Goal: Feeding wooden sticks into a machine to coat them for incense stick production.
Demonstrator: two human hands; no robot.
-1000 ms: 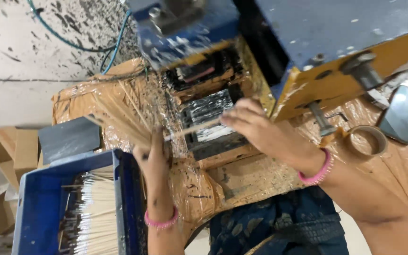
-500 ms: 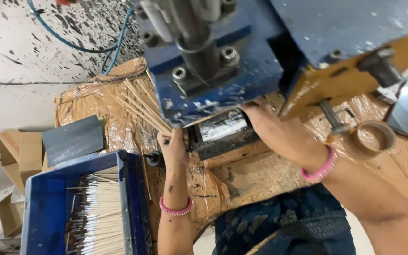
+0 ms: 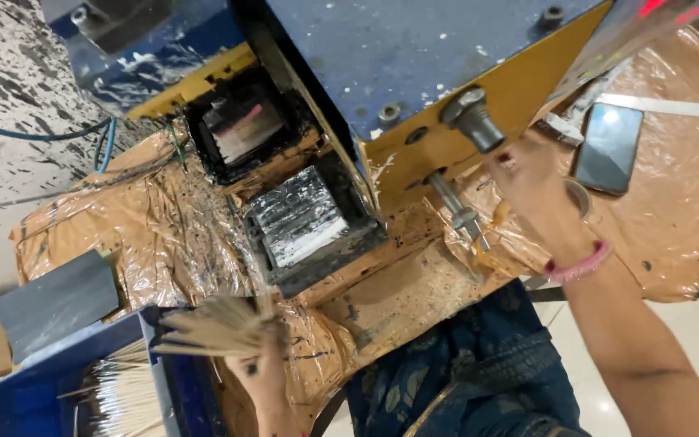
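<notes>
Starting from the left: the left hand (image 3: 259, 374) is low in the head view, its grip clamped around a bundle of thin pale sticks (image 3: 208, 325) that fans out to the left of the fingers. Right below and to the left of that grip sits a blue bin (image 3: 173, 380) with more of the same sticks (image 3: 123, 396) piled inside (the bundle hangs just over its rim). A grey flat panel (image 3: 54, 301) leans further left of the hand.

Up and to the right of the left grip there's a dark open cavity with a shiny silvery block (image 3: 297, 218) in the blue and yellow machine (image 3: 414, 73), all sitting on a surface (image 3: 163, 235) wrapped in crinkly brown plastic.

Moving right, the right hand (image 3: 540, 190), with a pink bangle (image 3: 580, 263) on the wrist, is up by the machine's yellow side, just right of a big bolt (image 3: 472, 120). It's blurry, so I can't tell if that grip is closed on anything. A dark phone (image 3: 608, 147) lies on the surface just right of it.
</notes>
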